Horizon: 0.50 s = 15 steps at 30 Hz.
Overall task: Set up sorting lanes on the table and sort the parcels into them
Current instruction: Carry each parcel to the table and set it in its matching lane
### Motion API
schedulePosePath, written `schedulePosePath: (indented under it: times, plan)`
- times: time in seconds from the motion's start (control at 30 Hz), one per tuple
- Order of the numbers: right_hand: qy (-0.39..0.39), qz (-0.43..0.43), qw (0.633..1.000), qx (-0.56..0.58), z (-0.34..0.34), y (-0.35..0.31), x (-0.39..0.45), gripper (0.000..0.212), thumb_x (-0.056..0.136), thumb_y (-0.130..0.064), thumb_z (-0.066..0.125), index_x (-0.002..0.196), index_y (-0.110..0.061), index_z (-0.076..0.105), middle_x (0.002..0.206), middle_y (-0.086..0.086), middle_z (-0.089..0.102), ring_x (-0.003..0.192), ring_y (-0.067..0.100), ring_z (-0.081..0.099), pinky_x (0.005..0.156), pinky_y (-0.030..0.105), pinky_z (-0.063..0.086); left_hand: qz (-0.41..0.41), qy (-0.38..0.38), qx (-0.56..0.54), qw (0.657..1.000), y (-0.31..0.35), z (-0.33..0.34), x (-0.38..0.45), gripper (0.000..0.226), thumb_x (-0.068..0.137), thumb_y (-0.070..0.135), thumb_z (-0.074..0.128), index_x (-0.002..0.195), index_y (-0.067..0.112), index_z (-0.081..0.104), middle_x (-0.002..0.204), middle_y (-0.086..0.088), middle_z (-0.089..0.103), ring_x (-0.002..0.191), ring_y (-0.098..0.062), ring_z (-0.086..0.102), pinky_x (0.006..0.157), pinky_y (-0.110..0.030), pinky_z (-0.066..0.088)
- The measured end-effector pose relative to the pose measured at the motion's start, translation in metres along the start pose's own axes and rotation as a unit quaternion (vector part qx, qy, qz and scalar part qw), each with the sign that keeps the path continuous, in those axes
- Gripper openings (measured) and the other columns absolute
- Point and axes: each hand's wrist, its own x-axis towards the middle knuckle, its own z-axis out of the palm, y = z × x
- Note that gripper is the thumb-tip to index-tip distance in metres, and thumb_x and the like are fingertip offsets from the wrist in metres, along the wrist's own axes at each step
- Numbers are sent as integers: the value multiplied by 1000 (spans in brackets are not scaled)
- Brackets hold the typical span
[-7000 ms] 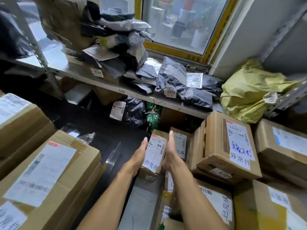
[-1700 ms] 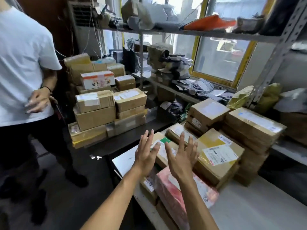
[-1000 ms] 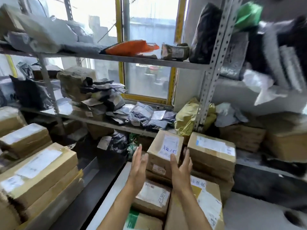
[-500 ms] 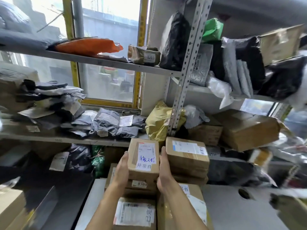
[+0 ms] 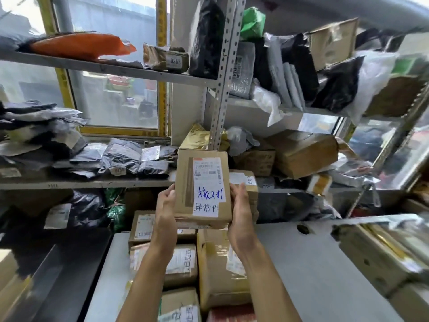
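Left fingers (image 5: 171,194): curled round the left edge of the labelled box (image 5: 202,189), tips just onto its top face.
Right fingers (image 5: 239,194): curled round the right edge of the same box, thumb side up.
Left hand (image 5: 165,206): grips the box from the left; forearm reaching up from the lower frame edge.
Right hand (image 5: 241,212): grips the box from the right, level with the left hand.
Labelled box: clamped between both hands, lifted clear of the carton stack (image 5: 183,259) below it, top face tilted toward the camera; white label (image 5: 207,187) with blue handwriting and printed characters facing up.
Change from 0.5 s ago: then seated on the stack with palms pressed flat to its sides; now raised, with fingers wrapped round its edges.
Table (image 5: 313,270): grey top, below and right of the labelled box; carries the carton stack.
Second carton (image 5: 247,182): directly behind the labelled box, touching the right hand's far side.
Shelf upright (image 5: 222,73): perforated metal, rising behind the labelled box.
Shelf bags (image 5: 120,156): grey mailers, left of the labelled box.
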Motion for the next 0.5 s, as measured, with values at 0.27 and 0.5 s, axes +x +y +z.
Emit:
schedulePosePath:
  times: [0.27, 0.5]
  plan:
    - [41, -30, 999, 2, -100, -34, -75, 61, 107, -55, 15, 140, -24, 55, 126, 4, 72, 117, 21, 69, 92, 33, 59, -20, -65, -1, 998, -3, 100, -76, 53, 90, 60, 43, 127, 24, 52, 113, -2, 68, 107, -24, 67, 92, -53, 54]
    - [146, -41, 988, -15, -274, -71, -188, 68, 102, -65, 24, 149, -24, 50, 140, 4, 65, 130, 23, 61, 116, 54, 40, -62, -127, -1, 990, -34, 264, -198, 55, 88, 60, 44, 128, 23, 50, 111, -9, 68, 100, -24, 70, 88, -50, 57]
